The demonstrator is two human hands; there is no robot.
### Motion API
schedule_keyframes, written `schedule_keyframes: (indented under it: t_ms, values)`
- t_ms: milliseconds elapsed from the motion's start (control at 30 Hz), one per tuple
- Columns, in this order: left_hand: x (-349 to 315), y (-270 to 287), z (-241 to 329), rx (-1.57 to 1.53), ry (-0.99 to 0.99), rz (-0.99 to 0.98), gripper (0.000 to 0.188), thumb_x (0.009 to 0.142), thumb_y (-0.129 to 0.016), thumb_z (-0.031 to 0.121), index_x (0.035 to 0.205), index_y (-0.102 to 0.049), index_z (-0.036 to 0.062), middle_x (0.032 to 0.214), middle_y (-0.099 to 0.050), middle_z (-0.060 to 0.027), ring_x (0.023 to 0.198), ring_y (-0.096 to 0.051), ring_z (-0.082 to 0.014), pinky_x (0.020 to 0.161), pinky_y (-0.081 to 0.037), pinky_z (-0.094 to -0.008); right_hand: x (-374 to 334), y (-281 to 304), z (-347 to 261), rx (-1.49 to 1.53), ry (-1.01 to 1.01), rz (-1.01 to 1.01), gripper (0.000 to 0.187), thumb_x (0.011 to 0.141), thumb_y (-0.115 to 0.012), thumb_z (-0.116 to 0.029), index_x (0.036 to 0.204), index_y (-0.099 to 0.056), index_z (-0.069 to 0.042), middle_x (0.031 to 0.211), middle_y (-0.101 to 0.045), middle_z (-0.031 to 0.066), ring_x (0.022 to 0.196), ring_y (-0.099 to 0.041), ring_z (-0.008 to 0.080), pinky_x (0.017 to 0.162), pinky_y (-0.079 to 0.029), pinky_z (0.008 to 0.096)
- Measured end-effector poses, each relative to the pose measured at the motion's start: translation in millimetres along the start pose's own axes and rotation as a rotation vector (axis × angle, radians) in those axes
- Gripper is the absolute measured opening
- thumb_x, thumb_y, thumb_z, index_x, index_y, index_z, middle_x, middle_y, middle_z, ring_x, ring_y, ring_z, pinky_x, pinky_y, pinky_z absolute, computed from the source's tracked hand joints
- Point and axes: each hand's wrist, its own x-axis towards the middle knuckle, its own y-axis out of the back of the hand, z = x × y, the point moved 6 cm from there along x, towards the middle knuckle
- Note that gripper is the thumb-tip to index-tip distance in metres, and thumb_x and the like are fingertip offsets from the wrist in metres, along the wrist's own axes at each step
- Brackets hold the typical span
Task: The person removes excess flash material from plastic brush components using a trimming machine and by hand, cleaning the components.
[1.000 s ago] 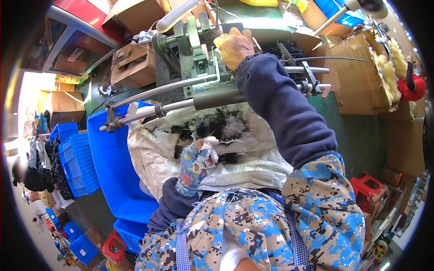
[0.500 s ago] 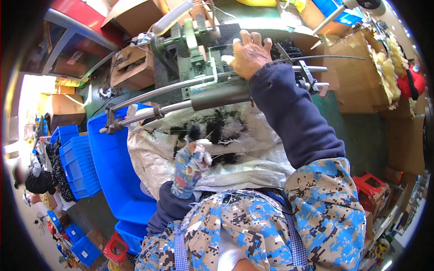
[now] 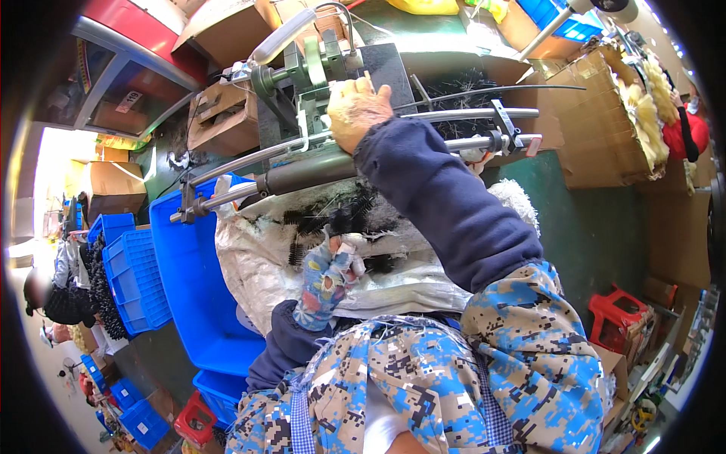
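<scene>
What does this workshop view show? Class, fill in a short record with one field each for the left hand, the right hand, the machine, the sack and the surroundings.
left hand: left hand in a patterned glove, over the open sack, at the black bristle brushes
right hand: bare right hand resting on the machine, palm down
machine: green machine with long metal rods running leftward
sack: white woven sack, open, brushes inside
surroundings: blue plastic crates on the left, cardboard boxes on the right, red stool
</scene>
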Motion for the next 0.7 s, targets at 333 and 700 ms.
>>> schedule_keyframes:
  t_ms: [333, 700]
  values:
    - [1.1, 22.6, 3.6, -0.126, 0.011, 0.061, 0.023, 0.088, -0.05, 0.021, 0.101, -0.053, 0.0025, 0.061, -0.054, -0.0055, 0.045, -0.042, -0.0074, 0.041, -0.031, -0.0196, -9.1, 19.4, 58.5, -0.193, 0.029, 0.002, 0.031, 0.069, -0.059, -0.024, 0.092, -0.058, -0.004, 0.102, -0.05, 0.0111, 0.1, -0.043, 0.0252, 0.076, -0.033, 0.0431]
    - [7.5, 35.4, 19.9, -0.296, -0.197, -0.015, 0.039, 0.09, -0.041, 0.032, 0.101, -0.049, -0.0043, 0.064, -0.054, -0.0104, 0.049, -0.049, -0.0152, 0.043, -0.039, -0.0243, 33.1, 18.4, 111.2, -0.268, 0.007, 0.03, 0.014, 0.07, -0.057, -0.017, 0.082, -0.064, -0.016, 0.093, -0.055, 0.0022, 0.1, -0.044, 0.0244, 0.083, -0.031, 0.0495]
